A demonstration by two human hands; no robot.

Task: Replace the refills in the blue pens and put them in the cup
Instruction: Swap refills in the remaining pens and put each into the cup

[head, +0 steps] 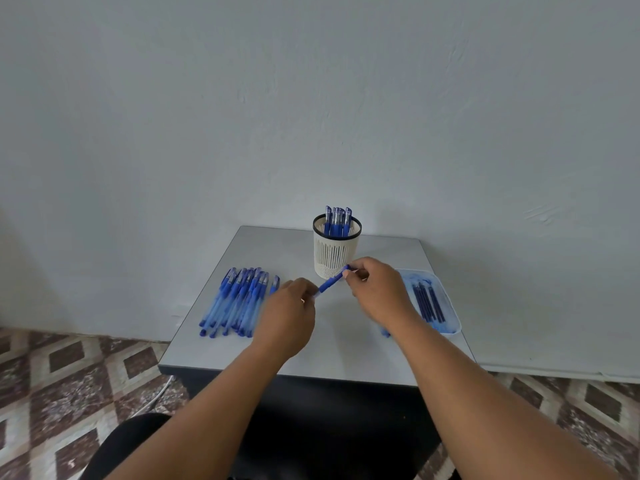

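Observation:
I hold one blue pen [331, 283] between both hands above the middle of the table. My left hand [289, 315] grips its lower end, and my right hand [375, 292] pinches its upper end just in front of the cup. The white slotted cup [334, 256] stands at the back centre with several blue pens [336, 220] upright inside. A pile of blue pens [235, 301] lies on the left of the table. On the right, a clear tray [446, 306] holds several dark refills [429, 303].
The small grey table [346, 355] stands against a pale wall, its front edge close to me. Patterned floor tiles [69, 368] spread on both sides. A blue piece [385, 332] lies by my right wrist near the tray.

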